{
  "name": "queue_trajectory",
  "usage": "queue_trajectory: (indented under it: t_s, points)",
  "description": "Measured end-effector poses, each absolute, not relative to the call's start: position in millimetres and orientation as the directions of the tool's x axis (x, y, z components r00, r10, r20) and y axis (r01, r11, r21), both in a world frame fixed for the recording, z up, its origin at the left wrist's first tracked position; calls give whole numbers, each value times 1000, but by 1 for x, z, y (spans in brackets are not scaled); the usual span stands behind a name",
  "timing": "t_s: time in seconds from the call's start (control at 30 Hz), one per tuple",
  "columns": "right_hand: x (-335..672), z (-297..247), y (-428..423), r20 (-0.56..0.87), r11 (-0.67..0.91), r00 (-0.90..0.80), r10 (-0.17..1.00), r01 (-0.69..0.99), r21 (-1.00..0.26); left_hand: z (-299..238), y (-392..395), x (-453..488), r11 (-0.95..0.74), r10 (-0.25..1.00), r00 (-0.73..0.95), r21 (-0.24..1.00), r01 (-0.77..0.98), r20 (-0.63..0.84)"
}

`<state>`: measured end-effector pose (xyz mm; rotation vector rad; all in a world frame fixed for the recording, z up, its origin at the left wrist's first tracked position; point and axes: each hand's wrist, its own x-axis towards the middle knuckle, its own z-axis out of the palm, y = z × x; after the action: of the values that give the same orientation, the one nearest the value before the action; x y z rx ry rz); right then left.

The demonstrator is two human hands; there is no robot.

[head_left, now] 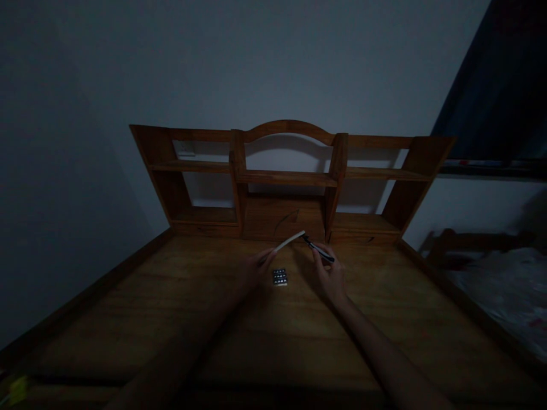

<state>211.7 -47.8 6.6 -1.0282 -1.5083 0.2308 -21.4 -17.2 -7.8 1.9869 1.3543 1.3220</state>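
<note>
A wooden desk (410,307) — dimly lit — fronts the wall (273,62).

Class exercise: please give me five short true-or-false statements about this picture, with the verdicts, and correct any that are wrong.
1. The left hand holds a pale strip. True.
2. The right hand holds nothing. False: it holds a slim tool with a dark and light handle.
3. A small dark block with white marks lies on the wooden desk. True.
4. The block lies to the right of both hands. False: it lies between them.
5. The wooden shelf unit stands at the near edge of the desk. False: it stands at the far side, before the wall.
</note>
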Motion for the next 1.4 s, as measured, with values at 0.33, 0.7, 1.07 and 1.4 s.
queue_trajectory:
  t_s: [0.33,0.7,1.07,1.4]
  points:
    - [211,8,-48,731,605,112,673,486,-631,-14,-9,-28,-428,866,-22,763,483,500]
    - [211,7,-50,738,605,86,669,514,-608,-7,-13,-26,-397,849,-78,728,559,523]
    - [208,6,-51,742,620,64,668,504,-602,1,-27,-18,-348,883,-6,662,664,470]
    - [210,8,-52,761,638,52,646,510,-577,-1,-27,-13,-399,891,89,675,621,445]
